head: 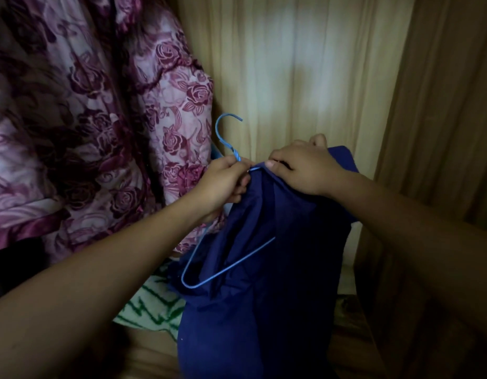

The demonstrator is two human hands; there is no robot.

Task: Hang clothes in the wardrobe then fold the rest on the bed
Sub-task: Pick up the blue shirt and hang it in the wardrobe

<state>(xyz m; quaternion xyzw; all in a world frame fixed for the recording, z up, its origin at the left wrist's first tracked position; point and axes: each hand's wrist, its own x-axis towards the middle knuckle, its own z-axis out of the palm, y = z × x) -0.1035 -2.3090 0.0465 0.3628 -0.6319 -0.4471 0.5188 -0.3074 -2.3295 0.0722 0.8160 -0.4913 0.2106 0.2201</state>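
Observation:
A dark blue garment (267,283) hangs in front of me inside the wooden wardrobe (305,77). A light blue wire hanger (228,265) is partly threaded into it, with its hook (223,127) sticking up and its lower left corner showing outside the cloth. My left hand (223,184) grips the hanger's neck just under the hook. My right hand (302,168) pinches the garment's top edge over the hanger's right shoulder, which is hidden under the fabric.
Purple and pink rose-patterned fabric (86,119) hangs at the left, close to the hanger. A white cloth with green stripes (152,305) lies below. The wardrobe's side panel (441,132) stands at the right.

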